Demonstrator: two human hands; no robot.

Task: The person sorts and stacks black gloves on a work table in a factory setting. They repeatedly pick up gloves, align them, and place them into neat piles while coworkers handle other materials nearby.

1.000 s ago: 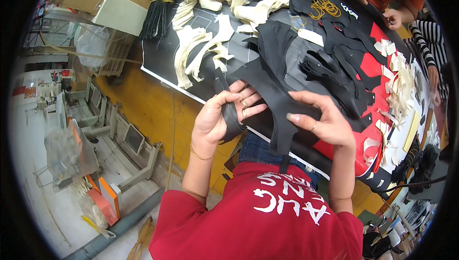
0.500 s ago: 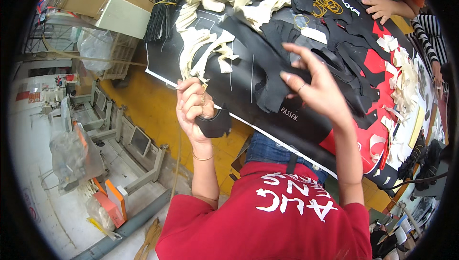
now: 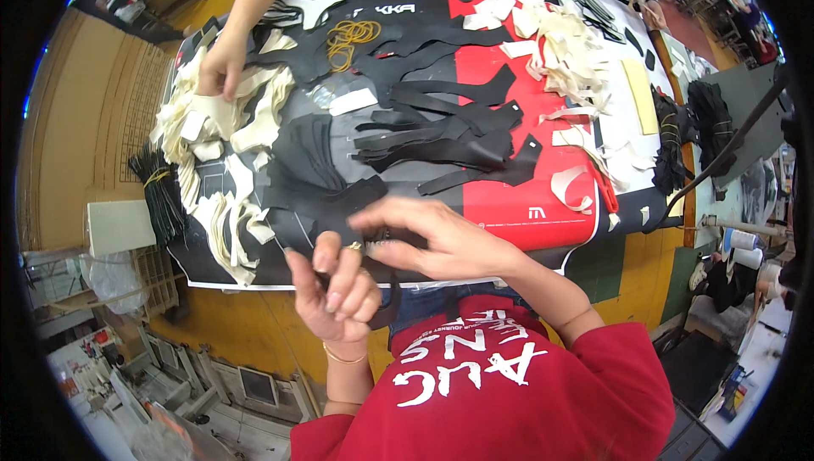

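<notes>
The tabletop (image 3: 509,206) spreads beyond the fingers (image 3: 400,213), stacked black pieces (image 3: 307,156) just past them. The right hand (image 3: 445,240) looks open, empty; the left hand (image 3: 339,298) curls, hold unclear. Apparently between grasps; taking one piece calls for a fine pinch.

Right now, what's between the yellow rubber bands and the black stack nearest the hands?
In the head view, a white card lies between the yellow rubber bands and the black stack, with something small and clear at its left.

There're 2 own grips (image 3: 445,245), 1 yel. band pile (image 3: 343,40), 1 wht card (image 3: 353,102).
</notes>
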